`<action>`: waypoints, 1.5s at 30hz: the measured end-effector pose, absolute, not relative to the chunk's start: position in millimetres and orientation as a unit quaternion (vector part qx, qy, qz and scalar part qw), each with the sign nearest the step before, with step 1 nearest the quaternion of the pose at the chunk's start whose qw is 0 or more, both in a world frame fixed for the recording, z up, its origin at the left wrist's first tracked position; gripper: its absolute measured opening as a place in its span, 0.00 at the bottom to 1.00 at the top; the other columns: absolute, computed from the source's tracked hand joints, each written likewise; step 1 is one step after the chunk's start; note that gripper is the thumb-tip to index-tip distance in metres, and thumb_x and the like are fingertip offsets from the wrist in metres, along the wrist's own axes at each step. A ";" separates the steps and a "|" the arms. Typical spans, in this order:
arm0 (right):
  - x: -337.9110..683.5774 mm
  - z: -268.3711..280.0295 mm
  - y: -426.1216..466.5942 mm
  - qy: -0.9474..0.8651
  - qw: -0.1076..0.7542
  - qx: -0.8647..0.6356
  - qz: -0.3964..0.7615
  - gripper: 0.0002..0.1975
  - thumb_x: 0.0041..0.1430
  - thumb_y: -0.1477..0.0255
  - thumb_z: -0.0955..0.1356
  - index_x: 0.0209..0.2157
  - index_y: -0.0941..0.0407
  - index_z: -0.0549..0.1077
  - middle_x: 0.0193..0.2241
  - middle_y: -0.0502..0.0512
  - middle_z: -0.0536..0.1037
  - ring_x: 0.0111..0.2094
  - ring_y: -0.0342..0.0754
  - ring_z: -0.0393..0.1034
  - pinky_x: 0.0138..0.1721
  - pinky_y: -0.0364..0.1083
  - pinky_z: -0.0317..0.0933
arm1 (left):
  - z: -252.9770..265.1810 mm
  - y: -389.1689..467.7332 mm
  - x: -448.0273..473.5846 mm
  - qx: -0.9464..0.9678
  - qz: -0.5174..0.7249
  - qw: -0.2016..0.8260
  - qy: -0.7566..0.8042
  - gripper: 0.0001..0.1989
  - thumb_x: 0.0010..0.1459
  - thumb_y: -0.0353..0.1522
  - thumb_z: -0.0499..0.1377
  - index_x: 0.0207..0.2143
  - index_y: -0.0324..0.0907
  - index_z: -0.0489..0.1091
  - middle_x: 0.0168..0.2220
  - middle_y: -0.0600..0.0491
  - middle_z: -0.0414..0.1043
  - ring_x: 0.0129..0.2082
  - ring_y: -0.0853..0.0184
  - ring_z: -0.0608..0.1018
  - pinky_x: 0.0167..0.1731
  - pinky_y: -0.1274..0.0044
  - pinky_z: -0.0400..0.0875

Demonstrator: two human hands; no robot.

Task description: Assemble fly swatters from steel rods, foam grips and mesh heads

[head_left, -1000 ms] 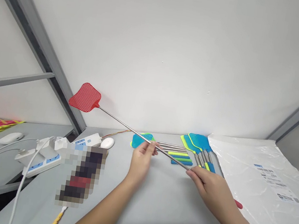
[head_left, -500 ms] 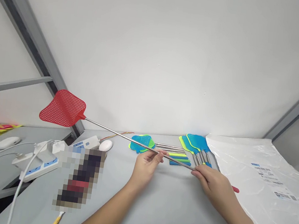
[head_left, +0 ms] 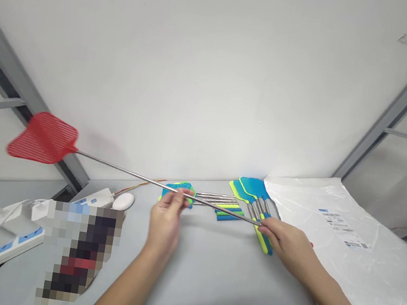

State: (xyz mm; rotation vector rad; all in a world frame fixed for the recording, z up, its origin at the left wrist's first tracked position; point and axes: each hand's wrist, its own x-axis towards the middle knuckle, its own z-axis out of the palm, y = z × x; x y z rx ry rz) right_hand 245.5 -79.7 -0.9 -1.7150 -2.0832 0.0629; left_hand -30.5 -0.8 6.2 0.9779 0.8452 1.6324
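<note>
A red fly swatter with a long thin metal rod is held across the view, its perforated head at the far left. My left hand pinches the rod near its middle. Around the handle end, my right hand is closed, hiding most of the grip; a red tip shows past it. Behind my left hand lie blue and green fly swatters with metal rods and coloured handles. More blue and yellow-green swatters are fanned out just beyond my right hand.
A large white plastic bag with a printed label covers the right of the grey table. On the left are white power strips with cables, a round white object and a pixelated dark item. A white wall stands behind.
The camera view has shifted, so the table items appear further left. My left hand has slid along the rod toward the swatter's head, further from my right hand, which keeps its hold.
</note>
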 end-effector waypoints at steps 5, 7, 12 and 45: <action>266.3 -3.3 -82.2 -0.747 0.195 -0.635 0.025 0.18 0.68 0.61 0.55 0.33 0.51 0.70 0.29 0.50 0.75 0.30 0.48 0.69 0.30 0.44 0.58 | 16.6 10.9 -43.8 0.362 0.703 0.509 0.340 0.12 0.51 0.38 0.65 0.31 0.38 0.75 0.35 0.52 0.73 0.28 0.75 0.69 0.32 0.81 0.66; 270.5 -5.4 -81.8 -0.740 0.198 -0.643 0.027 0.18 0.68 0.61 0.55 0.32 0.52 0.69 0.28 0.49 0.74 0.30 0.47 0.69 0.30 0.45 0.57 | 16.3 10.9 -42.2 0.362 0.695 0.523 0.333 0.12 0.51 0.39 0.65 0.31 0.38 0.75 0.34 0.52 0.73 0.28 0.74 0.69 0.32 0.80 0.66; 275.4 -10.0 -80.6 -0.729 0.220 -0.647 0.050 0.14 0.67 0.61 0.57 0.35 0.51 0.68 0.29 0.49 0.74 0.31 0.47 0.68 0.32 0.45 0.58 | 9.2 9.5 -36.5 0.398 0.664 0.537 0.334 0.13 0.54 0.41 0.63 0.34 0.39 0.75 0.36 0.51 0.73 0.31 0.72 0.70 0.35 0.77 0.68; 330.6 -23.3 -95.4 -0.689 0.204 -0.695 0.021 0.17 0.65 0.58 0.57 0.33 0.51 0.70 0.30 0.52 0.75 0.31 0.49 0.69 0.29 0.45 0.57 | 23.5 30.1 -63.4 0.307 0.719 0.540 0.313 0.17 0.66 0.38 0.46 0.39 0.40 0.71 0.35 0.47 0.77 0.31 0.65 0.79 0.37 0.70 0.71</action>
